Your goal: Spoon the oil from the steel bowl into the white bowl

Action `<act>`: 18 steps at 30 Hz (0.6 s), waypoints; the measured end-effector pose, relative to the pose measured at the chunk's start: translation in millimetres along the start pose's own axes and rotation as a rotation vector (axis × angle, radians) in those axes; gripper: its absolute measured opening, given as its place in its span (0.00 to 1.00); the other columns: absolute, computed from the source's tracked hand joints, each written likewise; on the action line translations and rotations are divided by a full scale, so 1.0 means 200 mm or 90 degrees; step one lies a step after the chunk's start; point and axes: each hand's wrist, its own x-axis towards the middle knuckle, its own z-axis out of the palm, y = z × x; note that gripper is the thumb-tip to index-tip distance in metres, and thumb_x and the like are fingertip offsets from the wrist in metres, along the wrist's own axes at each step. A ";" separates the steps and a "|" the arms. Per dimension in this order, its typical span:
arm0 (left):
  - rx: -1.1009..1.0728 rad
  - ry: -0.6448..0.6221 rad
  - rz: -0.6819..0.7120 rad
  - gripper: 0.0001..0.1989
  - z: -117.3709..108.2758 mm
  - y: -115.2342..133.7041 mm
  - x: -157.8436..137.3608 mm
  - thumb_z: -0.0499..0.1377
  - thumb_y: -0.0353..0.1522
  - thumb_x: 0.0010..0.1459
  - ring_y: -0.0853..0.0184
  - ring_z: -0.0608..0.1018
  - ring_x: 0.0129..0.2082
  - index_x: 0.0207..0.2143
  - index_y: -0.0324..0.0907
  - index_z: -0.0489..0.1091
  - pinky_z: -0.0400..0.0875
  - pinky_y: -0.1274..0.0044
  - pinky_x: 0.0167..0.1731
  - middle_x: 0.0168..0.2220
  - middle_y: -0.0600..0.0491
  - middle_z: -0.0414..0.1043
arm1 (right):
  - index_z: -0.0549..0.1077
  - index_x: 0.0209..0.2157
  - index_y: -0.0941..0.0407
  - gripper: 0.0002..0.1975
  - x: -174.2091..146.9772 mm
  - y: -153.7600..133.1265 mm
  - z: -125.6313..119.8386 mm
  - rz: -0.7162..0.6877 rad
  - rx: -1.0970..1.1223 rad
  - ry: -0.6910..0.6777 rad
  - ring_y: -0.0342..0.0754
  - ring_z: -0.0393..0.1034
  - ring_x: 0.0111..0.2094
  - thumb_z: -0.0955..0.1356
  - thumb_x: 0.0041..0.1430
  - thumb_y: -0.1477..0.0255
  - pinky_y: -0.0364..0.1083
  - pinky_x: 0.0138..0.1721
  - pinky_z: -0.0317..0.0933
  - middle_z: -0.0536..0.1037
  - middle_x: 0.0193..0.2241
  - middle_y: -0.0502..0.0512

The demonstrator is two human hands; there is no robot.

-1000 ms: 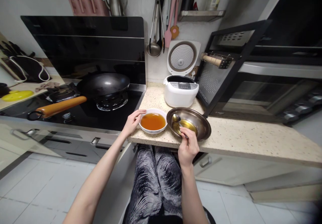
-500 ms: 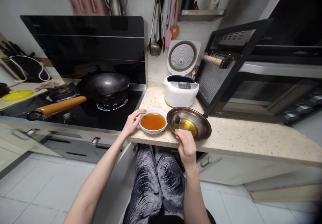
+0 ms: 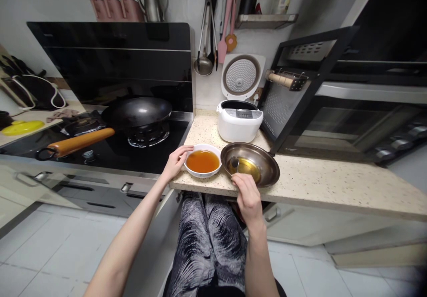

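Observation:
A white bowl [image 3: 206, 175] of orange-brown liquid sits near the counter's front edge. My left hand [image 3: 175, 161] grips its left rim, fingertips over the edge. To its right stands a brown metal basin [image 3: 271, 166] with clear yellow liquid, which looks like oil, pooled in the bottom. Between the fingers and thumb of my right hand [image 3: 248, 195] is the handle of a spoon [image 3: 235, 161]. The spoon's dark head is over the left part of the basin, at the edge of the yellow liquid; whether it touches the liquid is unclear.
Behind the bowls is a white rice cooker [image 3: 239, 126], lid raised. On the stove at left rests a black wok [image 3: 140, 112], its wooden handle [image 3: 82, 141] pointing toward the front. An oven [image 3: 360, 123] stands on the right, and utensils [image 3: 208, 26] hang on the wall.
The spoon's head has shifted very slightly within the basin, and my right hand has tilted a little with it. My left hand and the white bowl have stayed put.

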 end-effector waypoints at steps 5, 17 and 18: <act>0.000 -0.001 -0.003 0.17 0.00 0.01 0.00 0.51 0.37 0.71 0.57 0.78 0.57 0.47 0.42 0.79 0.77 0.65 0.53 0.55 0.43 0.78 | 0.75 0.50 0.56 0.23 0.00 0.00 0.00 0.000 -0.001 -0.006 0.52 0.73 0.44 0.57 0.64 0.87 0.54 0.45 0.73 0.80 0.41 0.62; 0.003 0.000 -0.002 0.17 0.00 0.01 0.00 0.51 0.38 0.71 0.57 0.78 0.57 0.47 0.43 0.79 0.78 0.65 0.52 0.55 0.44 0.78 | 0.76 0.48 0.55 0.21 0.00 -0.01 0.02 0.022 0.010 0.049 0.52 0.74 0.43 0.59 0.64 0.86 0.54 0.43 0.73 0.80 0.39 0.61; 0.003 0.001 -0.002 0.17 0.00 0.01 0.00 0.51 0.38 0.71 0.57 0.78 0.57 0.47 0.43 0.79 0.78 0.65 0.52 0.55 0.44 0.78 | 0.76 0.48 0.55 0.21 0.00 -0.01 0.02 0.021 0.008 0.047 0.52 0.74 0.43 0.59 0.64 0.86 0.53 0.43 0.72 0.80 0.39 0.61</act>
